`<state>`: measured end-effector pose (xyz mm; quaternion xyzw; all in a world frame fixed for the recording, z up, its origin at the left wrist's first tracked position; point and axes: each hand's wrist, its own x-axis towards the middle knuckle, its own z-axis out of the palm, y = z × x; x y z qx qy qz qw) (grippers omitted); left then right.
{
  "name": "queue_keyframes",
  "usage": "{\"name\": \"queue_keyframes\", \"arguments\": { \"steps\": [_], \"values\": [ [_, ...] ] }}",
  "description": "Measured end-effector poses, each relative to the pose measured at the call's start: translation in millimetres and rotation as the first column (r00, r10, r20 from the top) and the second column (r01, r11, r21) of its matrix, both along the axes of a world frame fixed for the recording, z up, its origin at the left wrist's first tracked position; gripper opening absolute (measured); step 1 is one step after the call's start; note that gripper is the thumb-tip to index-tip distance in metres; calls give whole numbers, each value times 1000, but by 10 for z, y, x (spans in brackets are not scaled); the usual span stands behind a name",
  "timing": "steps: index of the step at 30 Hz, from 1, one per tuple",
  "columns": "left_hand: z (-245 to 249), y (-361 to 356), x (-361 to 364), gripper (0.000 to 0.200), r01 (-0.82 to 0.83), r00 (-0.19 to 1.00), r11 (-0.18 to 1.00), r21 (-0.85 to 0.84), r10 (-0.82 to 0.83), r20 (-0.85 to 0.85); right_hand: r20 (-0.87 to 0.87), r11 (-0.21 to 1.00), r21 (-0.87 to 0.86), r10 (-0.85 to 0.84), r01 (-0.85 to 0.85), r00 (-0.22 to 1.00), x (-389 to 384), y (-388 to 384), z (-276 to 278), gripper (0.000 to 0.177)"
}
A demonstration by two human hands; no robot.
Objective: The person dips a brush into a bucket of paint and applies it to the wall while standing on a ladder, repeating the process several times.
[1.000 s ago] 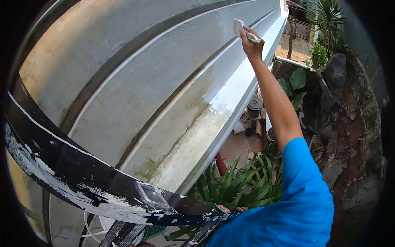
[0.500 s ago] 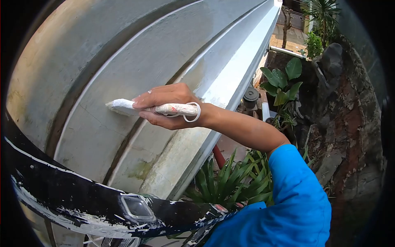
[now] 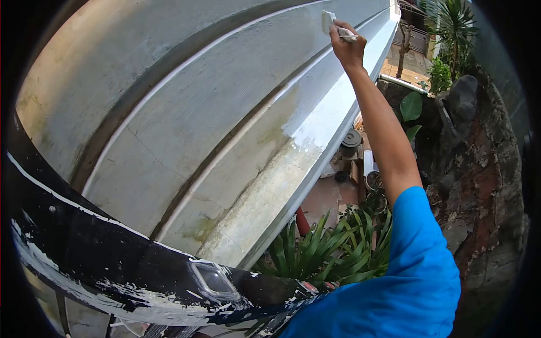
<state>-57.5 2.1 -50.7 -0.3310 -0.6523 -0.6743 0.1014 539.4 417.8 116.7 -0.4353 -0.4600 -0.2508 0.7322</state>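
The right hand [image 3: 347, 48], toward one o'clock, is closed around the pale handle of a flat, white-coated paintbrush [image 3: 328, 22]. The brush head points to about eleven o'clock from the fingers, against the grey-white ribbed masonry wall [image 3: 191, 107]; whether the bristles touch it, I cannot tell. The left hand is out of view, so its state cannot be told. From the right wrist, the bare arm [image 3: 383, 127] runs down to a bright blue fabric sleeve [image 3: 420, 236] at four o'clock.

Beneath the brush, a pale sloping masonry ledge [image 3: 270, 191] stretches from one o'clock to seven, bright white along its upper part and bare, stained yellowish along its lower part. A black curved band [image 3: 112, 242] smeared with white paint sweeps across from nine o'clock to six. Farther out are a strappy green-leaved plant [image 3: 332, 248] at five, a dark grey round-lidded container [image 3: 351, 139] at two and a rough brown-grey rock face [image 3: 479, 180] at three.
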Motion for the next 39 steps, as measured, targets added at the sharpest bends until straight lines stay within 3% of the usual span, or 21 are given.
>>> {"name": "queue_keyframes", "arguments": {
  "steps": [1, 4, 7, 11, 13, 15, 17, 18, 20, 21, 24, 27, 30, 31, 33, 34, 36, 37, 39],
  "values": [
    [36, -3, 11, 29, 1, 1000, 1000, -17, -1, -7, -22, 995, -61, -85, 83, 996, 51, 63, -10, 19],
    [66, 9, 37, 29, 1, 1000, 999, -36, -2, -21, 167, 985, -27, -162, 169, 973, -608, 4, 137, 15],
    [46, -8, 0, 29, -35, 998, 997, -72, 32, -50, 360, 987, 163, -63, 4, 931, -1497, -573, 236, 17],
    [0, -84, -143, 30, -158, 973, 972, -172, 124, -193, 566, 861, 176, 308, -477, 765, -2477, -1347, 146, 20],
    [-55, -119, -253, 32, -234, 924, 948, -216, 148, -353, 614, 703, 27, 549, -710, 567, -2678, -1566, 87, 16],
    [-183, -187, -408, 38, -316, 831, 920, -234, 150, -535, 592, 564, -55, 683, -824, 428, -2691, -1509, 52, 16],
    [-348, -263, -586, 43, -402, 710, 884, -240, 135, -691, 426, 421, -31, 826, -906, 369, -2526, -1325, 16, 15],
    [-393, -272, -611, 46, -443, 642, 864, -239, 120, -757, 345, 498, -89, 828, -862, 443, -2328, -1221, -11, 14],
    [-122, -173, -277, 48, -154, 888, 975, -162, 64, -456, 222, 506, -48, 846, -861, 484, -1945, -956, -197, 13],
    [44, -85, -65, 50, -21, 959, 997, -74, -1, -282, 195, 583, 15, 795, -812, 575, -1771, -845, -313, 12],
    [354, 36, 336, 51, 83, 994, 994, 69, -78, -79, -40, 779, -7, 627, -627, 778, -1021, -623, -572, 12],
    [326, -79, 274, 52, -85, 978, 954, -289, 24, -208, -162, 920, -21, 382, -391, 910, -329, -278, -797, 11],
    [361, -50, 319, 51, -30, 983, 986, -164, 0, -183, -107, 970, -144, 184, -198, 977, -338, -291, -829, 12],
    [332, -73, 264, 51, -41, 980, 981, -190, 2, -200, -57, 967, -140, 207, -213, 977, -492, -271, -868, 11],
    [189, -104, 73, 53, -66, 973, 971, -232, 11, -232, 167, 993, -73, 101, -90, 981, -1154, -557, -790, 12],
    [132, -135, -26, 54, -98, 964, 964, -247, 30, -264, 214, 992, -55, 124, -115, 969, -1472, -748, -779, 15],
    [11, -131, -134, 57, -111, 961, 964, -240, 42, -275, 215, 942, -28, 331, -333, 919, -1990, -1143, -835, 19],
    [-46, -136, -170, 58, -91, 970, 973, -214, 38, -242, 245, 883, -37, 463, -469, 852, -2202, -1334, -898, 22],
    [-105, -108, -223, 61, -12, 994, 993, -117, 0, -105, 378, 674, -145, 714, -724, 589, -2531, -1680, -968, 24]
  ]
}}
